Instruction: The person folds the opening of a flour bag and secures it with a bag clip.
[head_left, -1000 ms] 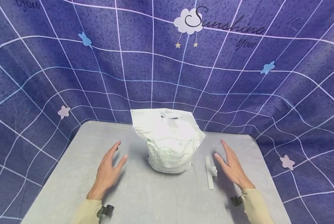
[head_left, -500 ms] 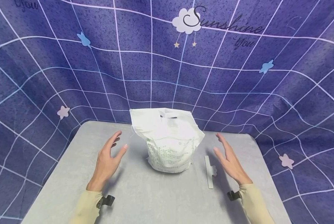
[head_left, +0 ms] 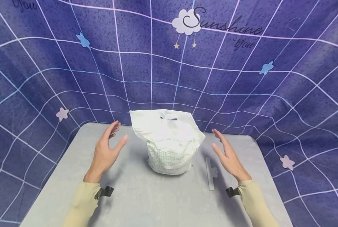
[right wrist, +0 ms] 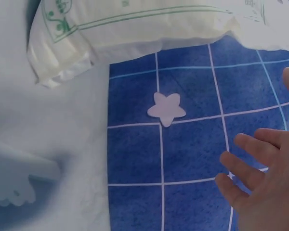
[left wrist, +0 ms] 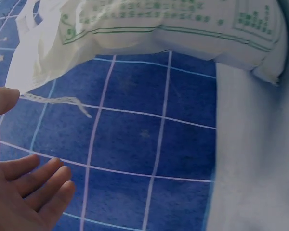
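Note:
A white bag (head_left: 170,145) with green print and a cut-out handle slot stands bulging in the middle of the table. To its left hovers my left hand (head_left: 105,151), fingers loosely extended and thumb apart, touching nothing. On the other side my right hand (head_left: 228,154) is held the same way, a little off the bag. Just left of the right hand lies a flat pale strip (head_left: 209,173) with a scalloped, paw-like piece on its side; its kind is unclear. Both wrist views show the bag's side with relaxed fingers apart from it, and a loose cord (left wrist: 58,100) hangs from the bag's edge.
The grey table top (head_left: 157,201) reaches to a purple-blue curtain (head_left: 146,72) with a line grid, stars and a cloud, which surrounds it at the back and sides. A small black wrist camera (head_left: 105,191) is strapped on each sleeve.
Both hands have moved forward, away from the body, and slightly up alongside the bag. The bag and the pale strip stay in place; the head view has shifted slightly.

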`<control>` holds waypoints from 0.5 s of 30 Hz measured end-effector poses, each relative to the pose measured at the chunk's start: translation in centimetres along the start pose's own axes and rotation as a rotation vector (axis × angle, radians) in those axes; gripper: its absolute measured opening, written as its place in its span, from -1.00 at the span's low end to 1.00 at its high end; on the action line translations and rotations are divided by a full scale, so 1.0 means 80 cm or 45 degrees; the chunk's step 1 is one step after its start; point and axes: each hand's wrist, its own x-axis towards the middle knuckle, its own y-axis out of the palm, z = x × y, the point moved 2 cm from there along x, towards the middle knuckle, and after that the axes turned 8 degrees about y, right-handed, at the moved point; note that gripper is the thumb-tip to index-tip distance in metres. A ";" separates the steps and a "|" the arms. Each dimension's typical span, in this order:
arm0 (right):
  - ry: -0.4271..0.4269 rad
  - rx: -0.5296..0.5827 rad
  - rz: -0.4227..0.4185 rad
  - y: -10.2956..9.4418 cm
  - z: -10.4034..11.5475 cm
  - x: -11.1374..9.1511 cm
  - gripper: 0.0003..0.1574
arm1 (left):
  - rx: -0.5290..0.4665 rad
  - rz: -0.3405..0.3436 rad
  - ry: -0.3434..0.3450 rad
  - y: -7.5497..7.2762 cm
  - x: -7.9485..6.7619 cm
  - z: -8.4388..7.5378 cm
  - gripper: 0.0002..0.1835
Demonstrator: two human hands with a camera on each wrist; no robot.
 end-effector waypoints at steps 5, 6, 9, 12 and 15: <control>-0.012 0.006 0.012 0.003 0.010 0.005 -0.23 | -0.006 -0.001 0.069 -0.003 0.020 -0.011 -0.27; -0.022 0.007 0.015 0.004 0.012 0.006 -0.23 | -0.007 0.000 0.082 -0.003 0.024 -0.014 -0.27; -0.054 0.012 0.023 0.005 0.018 0.011 -0.24 | -0.010 0.003 0.107 -0.004 0.035 -0.022 -0.26; -0.073 0.015 0.034 0.005 0.022 0.016 -0.26 | -0.002 0.009 0.102 -0.005 0.045 -0.030 -0.24; -0.091 0.026 0.045 0.006 0.027 0.019 -0.28 | 0.013 0.034 0.091 -0.007 0.054 -0.038 -0.24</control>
